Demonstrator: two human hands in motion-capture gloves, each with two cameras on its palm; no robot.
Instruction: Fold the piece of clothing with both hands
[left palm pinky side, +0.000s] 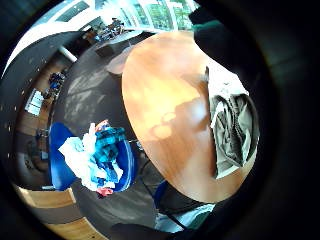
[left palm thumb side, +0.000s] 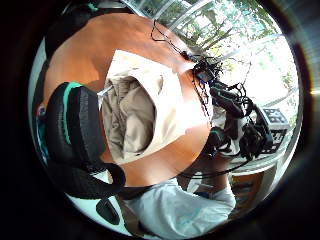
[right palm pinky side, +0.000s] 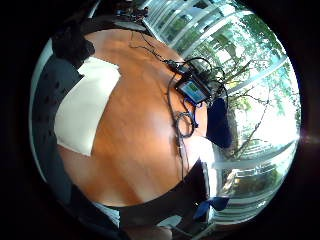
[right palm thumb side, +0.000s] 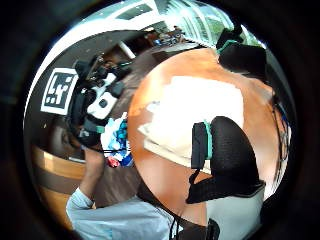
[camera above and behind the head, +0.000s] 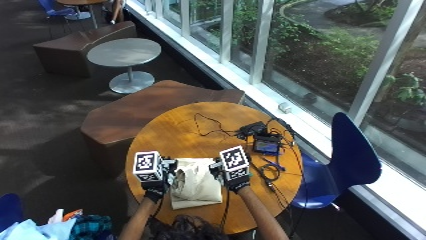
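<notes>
both gloved hands at the near edge of a round table, one on each side of a folded garment.

the left hand (camera above and behind the head: 154, 186) sits at the left edge of the cream-beige piece of clothing (camera above and behind the head: 194, 186), and the right hand (camera above and behind the head: 232, 178) at its right edge; from the outside view and the palm views i cannot tell whether either hand's fingers grip the cloth or lie open on it. the clothing is a roughly rectangular bundle with rumpled folds showing on its left part (left palm thumb side: 131, 117), lying on the round orange-brown wooden table (camera above and behind the head: 193, 135) just in front of the person. further out on the table, toward the window, lie a small dark device with a blue screen (camera above and behind the head: 267, 145) and tangled black cables (camera above and behind the head: 210, 125). a blue chair (camera above and behind the head: 346, 162) stands to the right of the table, and a heap of mixed coloured clothes (camera above and behind the head: 46, 227) lies at the lower left.
</notes>
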